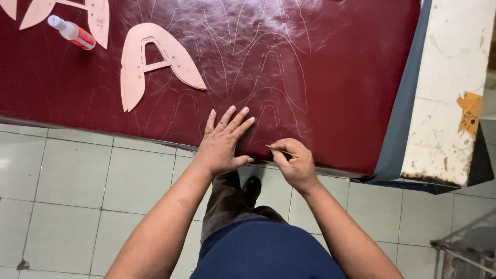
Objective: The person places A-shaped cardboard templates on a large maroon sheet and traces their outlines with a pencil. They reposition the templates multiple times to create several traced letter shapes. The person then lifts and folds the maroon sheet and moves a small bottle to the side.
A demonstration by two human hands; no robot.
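Two hands at the counter's near edge: my left hand point(223, 142) lies flat, fingers spread, on the maroon leather sheet point(330, 67); my right hand point(295, 164) pinches a thin marking stick point(282, 151). Pink card pattern point(155, 62) at 11 o'clock; capped bottle point(72, 32), contents unseen, farther left.

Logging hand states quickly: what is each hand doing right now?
Left hand: open, flat on the dark red leather.
Right hand: closed, holding a thin tool.
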